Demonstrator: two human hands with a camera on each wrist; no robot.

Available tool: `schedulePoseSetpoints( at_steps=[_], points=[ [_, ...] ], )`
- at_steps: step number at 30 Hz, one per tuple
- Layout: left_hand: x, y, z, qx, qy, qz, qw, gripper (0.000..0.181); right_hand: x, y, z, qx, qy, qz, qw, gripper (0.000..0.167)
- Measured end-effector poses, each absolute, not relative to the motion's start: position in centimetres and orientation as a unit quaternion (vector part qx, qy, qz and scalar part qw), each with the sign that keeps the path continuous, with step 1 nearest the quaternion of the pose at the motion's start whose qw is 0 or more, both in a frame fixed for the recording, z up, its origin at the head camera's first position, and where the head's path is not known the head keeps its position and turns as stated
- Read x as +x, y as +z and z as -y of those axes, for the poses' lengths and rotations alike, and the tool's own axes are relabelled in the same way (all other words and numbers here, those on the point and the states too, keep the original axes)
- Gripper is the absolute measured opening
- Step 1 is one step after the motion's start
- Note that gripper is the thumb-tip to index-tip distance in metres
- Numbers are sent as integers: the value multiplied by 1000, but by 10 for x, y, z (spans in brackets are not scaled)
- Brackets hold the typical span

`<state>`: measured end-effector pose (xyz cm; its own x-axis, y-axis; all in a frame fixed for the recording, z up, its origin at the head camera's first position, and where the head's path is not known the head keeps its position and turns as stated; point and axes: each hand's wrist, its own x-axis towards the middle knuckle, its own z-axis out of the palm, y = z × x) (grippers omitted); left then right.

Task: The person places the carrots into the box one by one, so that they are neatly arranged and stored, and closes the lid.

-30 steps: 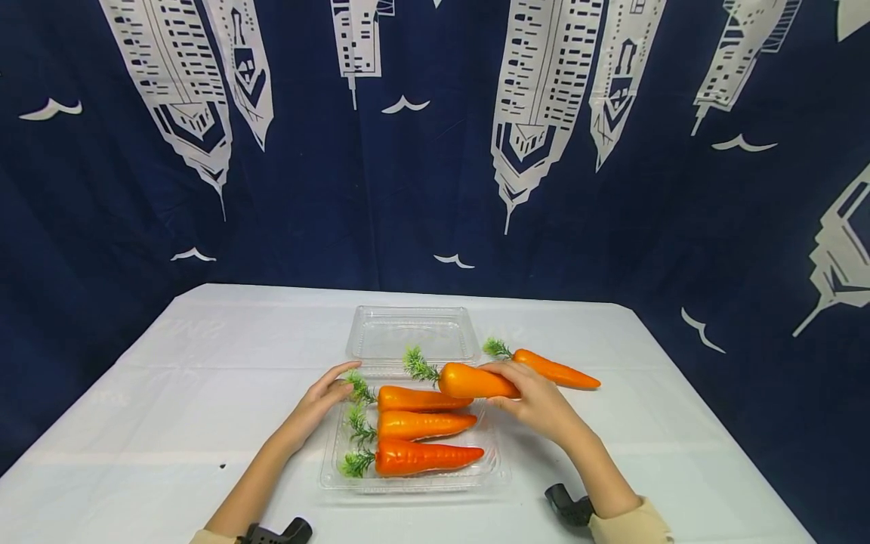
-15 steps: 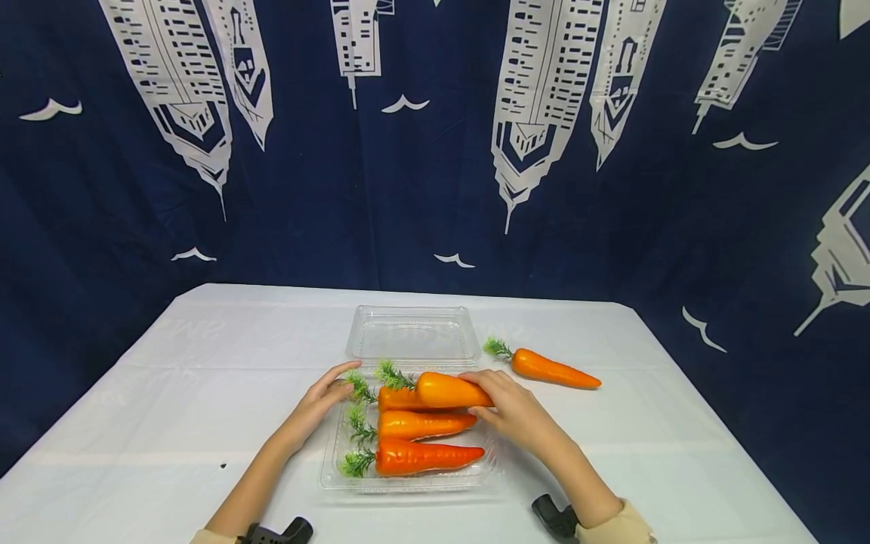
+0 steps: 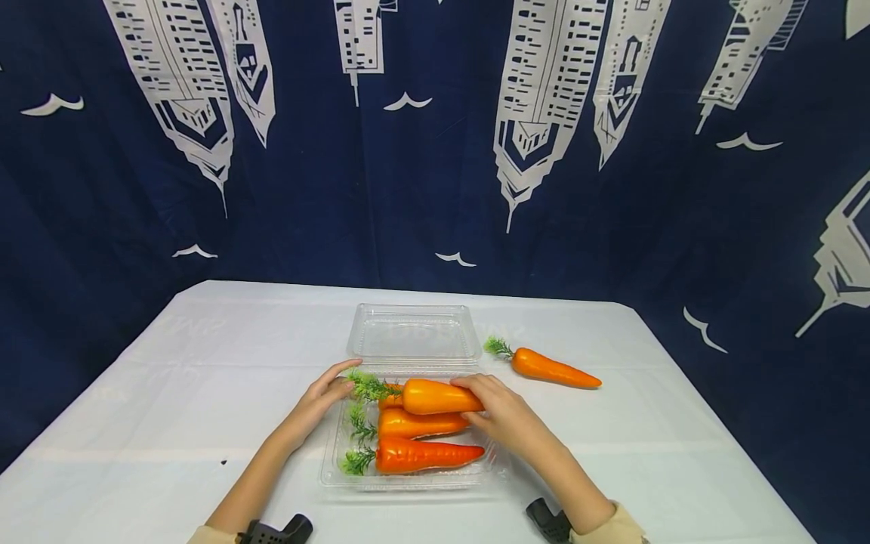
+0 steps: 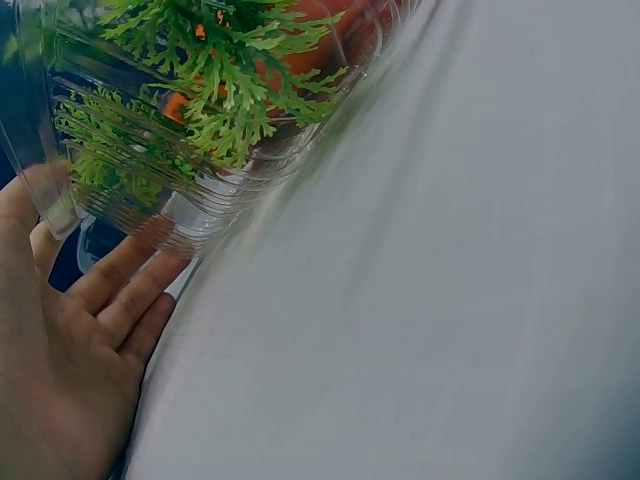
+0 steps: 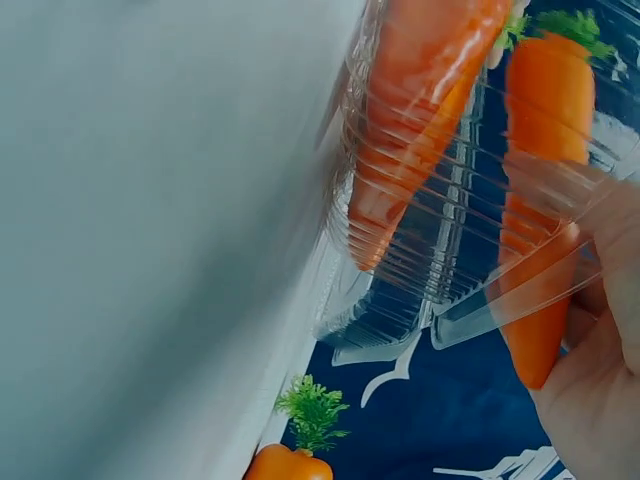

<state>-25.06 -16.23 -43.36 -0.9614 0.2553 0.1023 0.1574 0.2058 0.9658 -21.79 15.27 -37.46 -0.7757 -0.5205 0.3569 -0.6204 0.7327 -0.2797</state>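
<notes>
A clear plastic tray (image 3: 408,483) holds several orange carrots with feathery green tops. The nearest is a reddish carrot (image 3: 428,456), with a lighter carrot (image 3: 414,425) behind it. My right hand (image 3: 499,408) grips the tapered end of another carrot (image 3: 435,397) above the back row, partly hiding the carrot beneath. The right wrist view shows that held carrot (image 5: 545,110) between thumb and fingers, seen through the tray wall. At the tray's back left corner, my left hand (image 3: 316,404) rests with rather straight fingers against the plastic. In the left wrist view its fingers (image 4: 125,290) touch the ribbed wall.
Behind the tray lies its clear lid (image 3: 414,332), opened flat. One loose carrot (image 3: 553,369) lies on the white table (image 3: 204,363) to the right of the lid. A dark blue printed curtain (image 3: 408,181) hangs beyond the table.
My right hand has carried the held carrot left and slightly toward me, from the tray's right side to over the back carrot. My left hand has stayed at the corner.
</notes>
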Motion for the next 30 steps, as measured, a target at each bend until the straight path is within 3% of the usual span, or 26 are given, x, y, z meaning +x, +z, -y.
schedulePoseSetpoints(
  at_steps=[30],
  points=[
    [-251,-433,161,127,615,-777,41,43,-223,-365,-170,297,126,940,112,36]
  ],
)
